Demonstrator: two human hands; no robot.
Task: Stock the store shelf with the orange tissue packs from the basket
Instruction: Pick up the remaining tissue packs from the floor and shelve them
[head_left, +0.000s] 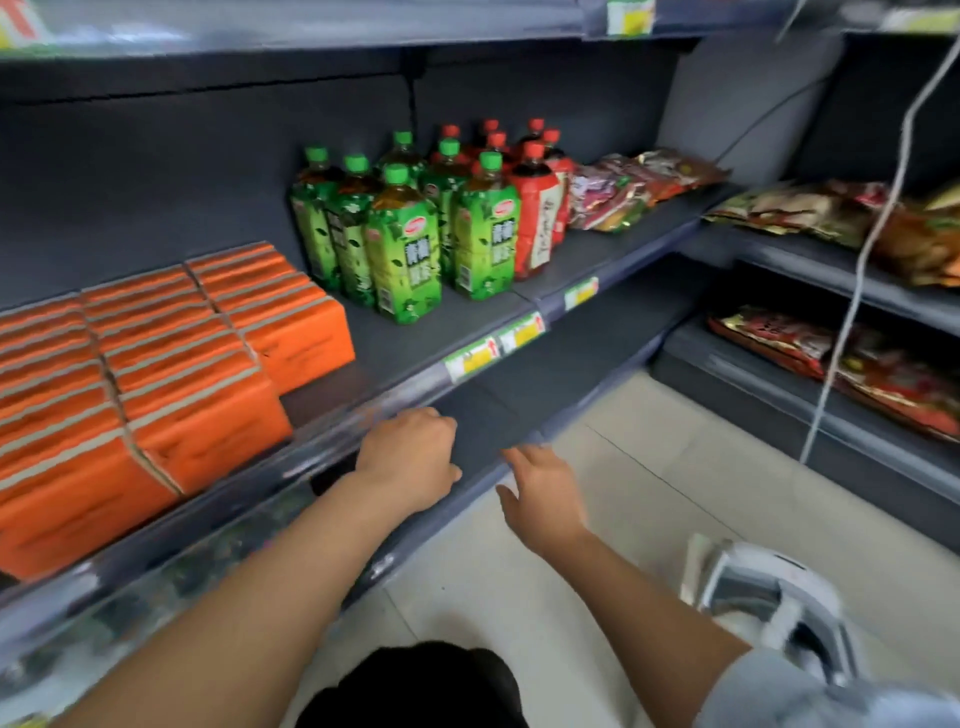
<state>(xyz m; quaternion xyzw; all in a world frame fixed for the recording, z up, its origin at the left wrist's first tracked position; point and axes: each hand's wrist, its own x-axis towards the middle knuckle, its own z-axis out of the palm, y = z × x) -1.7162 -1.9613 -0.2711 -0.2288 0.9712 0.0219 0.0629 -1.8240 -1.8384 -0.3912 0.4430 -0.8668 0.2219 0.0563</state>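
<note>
Up and to the left of the left hand, the orange tissue packs stand in three tight rows on the shelf, filling its left stretch almost to the front lip. So most of the stocking looks done. A bare strip remains straight beyond that hand, between the last row and the green bottles, with room for perhaps one more row. The left hand hangs at the shelf's front edge, fingers curled under into a loose fist, no pack visible in it. Just right of it, the right hand is released, fingers spread and relaxed, carrying nothing. Below and right of that hand, on the floor, sits a blurred white object, probably the basket. I cannot tell whether any packs are left in it.
</note>
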